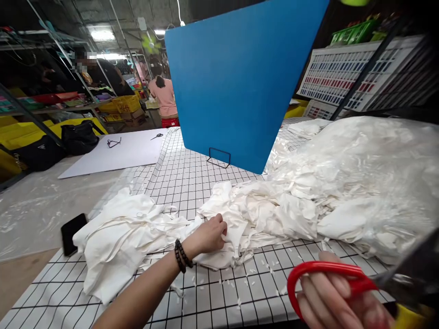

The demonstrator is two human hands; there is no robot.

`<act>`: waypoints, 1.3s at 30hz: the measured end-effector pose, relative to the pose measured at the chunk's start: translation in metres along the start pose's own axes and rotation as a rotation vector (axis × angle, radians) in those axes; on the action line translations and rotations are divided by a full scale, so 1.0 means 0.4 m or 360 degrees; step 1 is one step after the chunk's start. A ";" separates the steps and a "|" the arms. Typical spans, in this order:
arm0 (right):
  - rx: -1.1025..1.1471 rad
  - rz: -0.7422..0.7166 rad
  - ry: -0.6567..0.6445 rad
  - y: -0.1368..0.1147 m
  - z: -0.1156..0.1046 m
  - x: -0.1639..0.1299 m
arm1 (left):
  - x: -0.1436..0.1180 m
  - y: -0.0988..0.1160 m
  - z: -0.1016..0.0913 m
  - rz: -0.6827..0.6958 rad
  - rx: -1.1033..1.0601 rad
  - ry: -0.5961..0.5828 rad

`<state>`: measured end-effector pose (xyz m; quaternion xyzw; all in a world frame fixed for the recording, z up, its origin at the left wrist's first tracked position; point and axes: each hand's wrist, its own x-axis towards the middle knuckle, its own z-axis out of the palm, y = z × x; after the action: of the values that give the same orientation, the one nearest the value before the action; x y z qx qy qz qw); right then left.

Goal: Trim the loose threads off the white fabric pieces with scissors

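My left hand (211, 234), with a dark beaded bracelet on its wrist, rests on a heap of white cloth pieces (270, 212). Its fingers are curled closed on a white cloth piece (236, 233), though the fingertips are partly hidden. At the lower right, my right hand (329, 299) grips a pair of scissors with red handles (327, 266). Their dark blades point off to the right and are blurred. Another pile of white cloth (116, 233) lies to the left of my left hand. Small white scraps (238, 301) are scattered over the grid-patterned tablecloth (212, 315) nearer to me.
A large blue board (236, 87) stands upright in a black wire stand (219, 157). Right of it bulges a clear plastic bag (384, 169) of white cloth. A phone (73, 233) lies at left. Farther back are glasses (114, 142), small scissors (157, 136) and people.
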<state>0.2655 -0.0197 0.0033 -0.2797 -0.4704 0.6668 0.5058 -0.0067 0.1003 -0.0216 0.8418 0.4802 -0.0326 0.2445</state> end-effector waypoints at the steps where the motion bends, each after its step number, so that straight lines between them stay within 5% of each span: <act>1: 0.0099 -0.0010 0.0010 0.002 0.009 0.013 | 0.012 0.004 -0.014 0.0002 0.0012 -0.0070; 11: -0.0257 0.0497 0.0658 0.112 0.049 0.061 | 0.032 -0.010 -0.184 -0.0020 -0.0361 -0.0856; 18: -0.0209 0.0198 0.0873 0.140 0.076 0.150 | 0.016 0.168 -0.389 0.0423 -0.1225 -0.0298; 22: -0.0294 -0.0040 0.0823 0.099 0.082 0.237 | -0.055 0.262 -0.441 0.0589 -0.1726 0.0239; 26: -0.0637 -0.0169 0.0721 0.059 0.038 0.355 | -0.131 0.260 -0.393 0.0545 -0.1954 0.0352; 30: -0.1049 0.0048 0.0478 0.043 -0.039 0.439 | -0.149 0.188 -0.241 0.0155 -0.2102 0.0166; 35: -0.1277 0.0220 0.0332 0.037 -0.082 0.418 | -0.151 0.116 -0.056 -0.0238 -0.2118 0.0301; 39: -0.1147 0.0230 0.0270 0.013 -0.066 0.350 | -0.165 0.101 -0.012 -0.0245 -0.1746 0.0703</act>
<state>0.2392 0.1205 0.0024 -0.5265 -0.6102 0.4670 0.3639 -0.0097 0.0333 0.0171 0.5421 0.5260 0.3785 0.5349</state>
